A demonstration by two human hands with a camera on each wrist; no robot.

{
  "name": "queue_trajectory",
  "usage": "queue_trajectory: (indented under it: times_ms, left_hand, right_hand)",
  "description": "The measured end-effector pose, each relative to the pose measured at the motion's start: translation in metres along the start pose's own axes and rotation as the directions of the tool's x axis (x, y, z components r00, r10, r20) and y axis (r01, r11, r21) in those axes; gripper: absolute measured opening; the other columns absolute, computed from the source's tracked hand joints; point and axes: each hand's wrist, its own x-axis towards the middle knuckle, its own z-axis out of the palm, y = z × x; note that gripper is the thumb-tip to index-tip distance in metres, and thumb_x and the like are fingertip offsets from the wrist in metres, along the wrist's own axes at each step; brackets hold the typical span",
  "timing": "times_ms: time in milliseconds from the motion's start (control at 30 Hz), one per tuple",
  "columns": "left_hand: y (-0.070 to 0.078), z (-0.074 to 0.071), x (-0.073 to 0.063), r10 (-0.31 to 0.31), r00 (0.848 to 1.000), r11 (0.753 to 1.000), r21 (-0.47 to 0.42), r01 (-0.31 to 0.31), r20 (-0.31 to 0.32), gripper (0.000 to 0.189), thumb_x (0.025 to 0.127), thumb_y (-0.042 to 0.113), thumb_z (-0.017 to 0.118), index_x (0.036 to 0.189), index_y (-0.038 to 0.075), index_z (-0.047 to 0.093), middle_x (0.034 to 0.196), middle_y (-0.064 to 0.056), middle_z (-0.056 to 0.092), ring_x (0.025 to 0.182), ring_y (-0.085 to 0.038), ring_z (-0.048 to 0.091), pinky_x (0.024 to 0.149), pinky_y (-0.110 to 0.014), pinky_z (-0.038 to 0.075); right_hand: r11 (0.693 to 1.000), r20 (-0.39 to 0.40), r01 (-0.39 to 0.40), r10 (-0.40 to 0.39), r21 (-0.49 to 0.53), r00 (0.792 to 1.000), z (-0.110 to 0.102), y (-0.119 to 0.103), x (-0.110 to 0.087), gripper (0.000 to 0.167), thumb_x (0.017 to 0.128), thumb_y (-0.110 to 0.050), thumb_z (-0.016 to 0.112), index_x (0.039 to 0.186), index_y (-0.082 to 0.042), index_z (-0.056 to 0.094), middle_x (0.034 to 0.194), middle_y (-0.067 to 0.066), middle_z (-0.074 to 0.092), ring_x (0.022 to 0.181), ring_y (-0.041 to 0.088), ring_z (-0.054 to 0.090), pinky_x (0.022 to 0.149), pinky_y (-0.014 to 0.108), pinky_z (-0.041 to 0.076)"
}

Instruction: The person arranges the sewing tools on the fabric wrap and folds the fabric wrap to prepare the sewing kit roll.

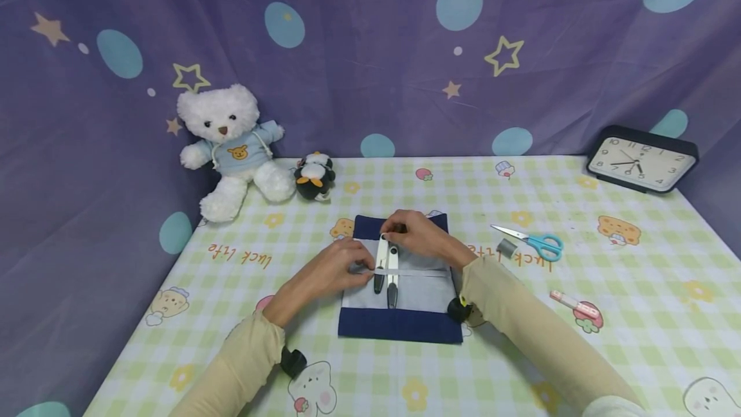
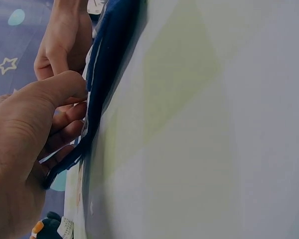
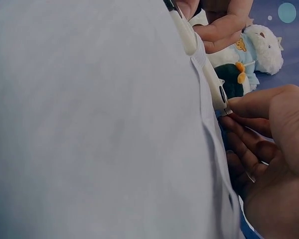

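A navy-edged grey cloth organizer [image 1: 425, 291] lies open on the table, a pale elastic band [image 1: 425, 273] crossing its middle. Two slim white tools with dark lower ends lie side by side under the band: a left one [image 1: 382, 253] and a right one [image 1: 393, 275]; their exact kind is unclear. My right hand [image 1: 418, 233] pinches the top end of the left white tool between thumb and finger, as the right wrist view shows. My left hand [image 1: 341, 266] pinches the band beside that tool. In the left wrist view, the navy cloth edge [image 2: 107, 59] runs by the left fingers.
Blue-handled scissors [image 1: 544, 245] and a small grey roll [image 1: 507, 248] lie right of the cloth, a pink-and-white stick-shaped item [image 1: 575, 304] nearer. A white teddy bear [image 1: 234, 153] and penguin toy [image 1: 315, 176] sit back left. A clock [image 1: 642, 159] stands back right.
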Motion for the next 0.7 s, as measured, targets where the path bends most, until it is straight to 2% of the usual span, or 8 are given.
queue_trajectory:
  times_ms: [133, 367, 700]
  left_hand:
    - [0.0000, -0.0004, -0.0001, -0.012, 1.000, 1.000, -0.003, 0.012, 0.005, 0.007, 0.090, 0.012, 0.077, 0.097, 0.012, 0.078, 0.097, 0.003, 0.071, 0.089, -0.012, 0.060, 0.092, -0.041, 0.049]
    - [-0.0007, 0.0007, 0.0002, -0.017, 1.000, 1.000, -0.004, 0.017, 0.010, 0.007, 0.090, 0.011, 0.078, 0.097, 0.012, 0.079, 0.097, 0.003, 0.071, 0.089, -0.013, 0.061, 0.087, -0.039, 0.050]
    - [0.0011, -0.0003, -0.0001, -0.048, 0.999, 0.999, -0.022, 0.048, 0.020, 0.008, 0.090, 0.012, 0.078, 0.098, 0.012, 0.079, 0.098, 0.004, 0.071, 0.091, -0.013, 0.061, 0.099, -0.043, 0.047]
  right_hand:
    - [1.000, 0.007, 0.012, -0.012, -0.005, 1.000, -0.0005, -0.0004, 0.0002, 0.014, 0.103, -0.008, 0.064, 0.113, -0.003, 0.073, 0.102, 0.004, 0.065, 0.080, 0.016, 0.059, 0.070, 0.033, 0.051]
    - [1.000, 0.023, 0.028, -0.028, -0.004, 0.999, -0.0008, -0.0011, 0.0005, 0.012, 0.103, -0.008, 0.065, 0.110, -0.004, 0.074, 0.099, 0.003, 0.065, 0.076, 0.017, 0.057, 0.067, 0.032, 0.049]
    - [0.999, 0.030, 0.039, -0.039, -0.002, 0.999, -0.0003, -0.0006, 0.0002, 0.011, 0.103, -0.007, 0.065, 0.110, -0.004, 0.073, 0.100, 0.004, 0.064, 0.076, 0.016, 0.056, 0.068, 0.032, 0.049]
